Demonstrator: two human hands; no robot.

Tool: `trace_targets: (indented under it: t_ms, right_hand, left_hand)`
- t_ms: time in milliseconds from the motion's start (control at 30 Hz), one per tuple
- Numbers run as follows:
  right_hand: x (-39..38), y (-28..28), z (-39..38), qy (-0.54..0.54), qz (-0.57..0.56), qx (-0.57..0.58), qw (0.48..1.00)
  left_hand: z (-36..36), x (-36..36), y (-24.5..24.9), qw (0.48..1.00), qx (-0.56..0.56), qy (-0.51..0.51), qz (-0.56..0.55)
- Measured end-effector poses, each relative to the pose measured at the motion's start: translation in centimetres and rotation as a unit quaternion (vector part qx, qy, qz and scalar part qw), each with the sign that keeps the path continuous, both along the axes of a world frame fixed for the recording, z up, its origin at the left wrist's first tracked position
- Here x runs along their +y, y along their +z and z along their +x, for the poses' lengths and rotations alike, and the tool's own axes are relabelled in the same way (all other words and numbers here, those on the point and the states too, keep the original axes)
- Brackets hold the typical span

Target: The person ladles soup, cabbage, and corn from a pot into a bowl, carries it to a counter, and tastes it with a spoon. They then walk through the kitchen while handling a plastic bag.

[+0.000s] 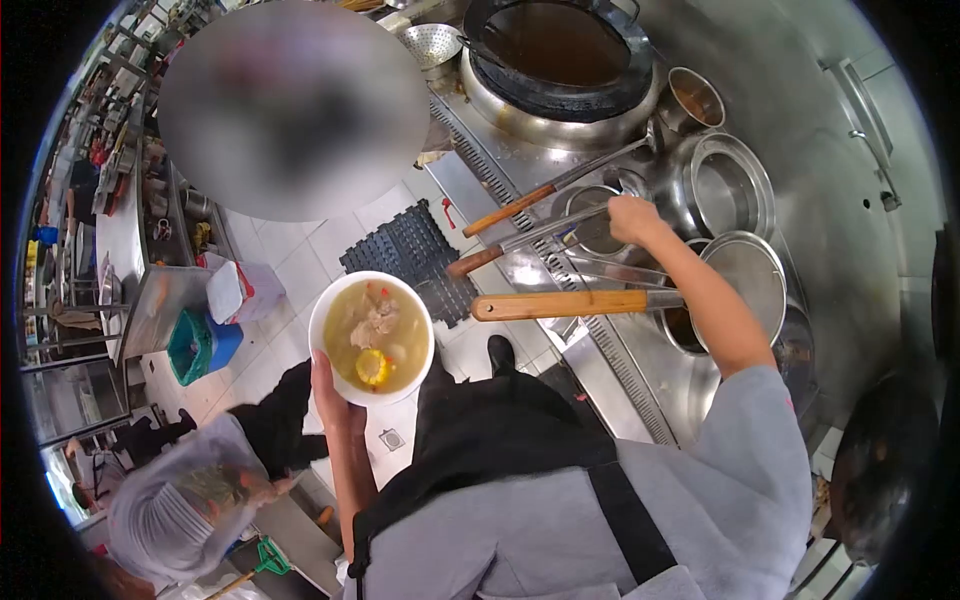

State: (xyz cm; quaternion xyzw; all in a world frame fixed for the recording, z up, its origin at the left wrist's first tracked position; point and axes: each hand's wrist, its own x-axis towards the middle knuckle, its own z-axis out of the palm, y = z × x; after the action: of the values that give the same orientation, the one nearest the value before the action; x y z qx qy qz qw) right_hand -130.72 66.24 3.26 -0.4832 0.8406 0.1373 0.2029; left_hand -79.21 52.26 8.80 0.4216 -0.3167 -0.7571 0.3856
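A white bowl (322,318) of yellowish soup, with meat pieces and a round of corn (372,367) in it, rests level in my left hand (337,392), whose fingers are mostly hidden beneath it. Over the stove, my right hand (633,218) is closed around the metal shaft of a ladle with a brown wooden handle (477,262). Beside it lie another long utensil with a wooden handle (510,210) and one with a thick wooden handle (560,305). Below my right hand sits a round metal pot (597,232).
A large wok (550,45) of dark liquid stands at the top, with a metal strainer (430,45) to its left. Metal pots (725,185) and a round lid (745,285) sit at the right. A co-worker (190,510) is at lower left, near a bin (222,345).
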Motion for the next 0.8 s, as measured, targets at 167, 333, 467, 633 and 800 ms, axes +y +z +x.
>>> trace_targets:
  t_ms: [167,333,467,633,800]
  right_hand:
    - [3.6,5.7,-2.7,-0.217,-0.102,-0.229,0.943]
    - [8.9,8.1,-0.2,-0.357,-0.392,-0.269,0.804]
    - [11.1,8.1,2.7,-0.474,-0.642,-0.282,0.533]
    - [12.0,8.1,5.2,-0.406,-0.755,-0.361,0.368]
    - [5.3,12.8,6.6,-0.388,-0.794,-0.307,0.352]
  left_hand:
    - [-0.6,-3.8,-0.6,1.0,0.009,-0.018,0.013]
    - [-0.6,-9.6,-0.6,0.998,0.01,-0.053,0.014]
    - [-0.6,-15.8,-0.3,0.994,0.04,-0.102,-0.015]
    - [0.4,-23.7,1.7,0.991,0.071,-0.108,-0.031]
    - [3.1,-32.4,1.0,0.986,0.113,-0.108,-0.057]
